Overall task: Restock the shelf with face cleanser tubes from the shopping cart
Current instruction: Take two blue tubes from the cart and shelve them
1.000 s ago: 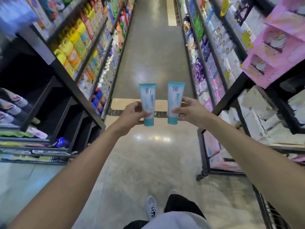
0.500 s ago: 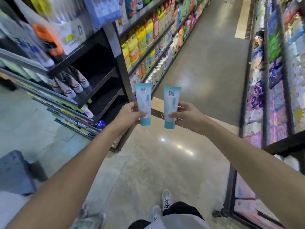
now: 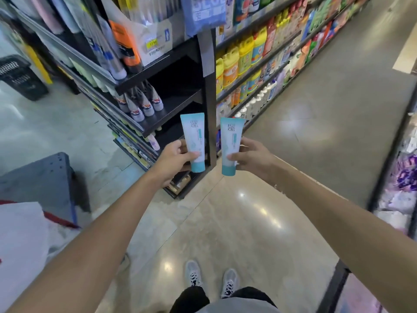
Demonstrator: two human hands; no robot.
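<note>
I hold two white-and-teal face cleanser tubes upright, caps down, in front of me. My left hand (image 3: 172, 161) grips the left tube (image 3: 194, 136) near its cap. My right hand (image 3: 252, 158) grips the right tube (image 3: 230, 141) the same way. Both tubes hover just before the end of a black shelf unit (image 3: 178, 102), whose middle shelf carries a few grey tubes (image 3: 144, 105) at its front and is bare behind them. The shopping cart is not in view.
A long aisle shelf with yellow bottles (image 3: 239, 59) runs off to the upper right. A grey-blue cart or bin (image 3: 42, 184) stands at the left, a black basket (image 3: 20, 75) beyond it. Another rack (image 3: 401, 177) lines the right edge. My shoes (image 3: 209, 276) stand on shiny floor.
My view has swung left from looking down the aisle to facing the end of the black shelf unit. Both hands kept their grips on the tubes, held side by side.
</note>
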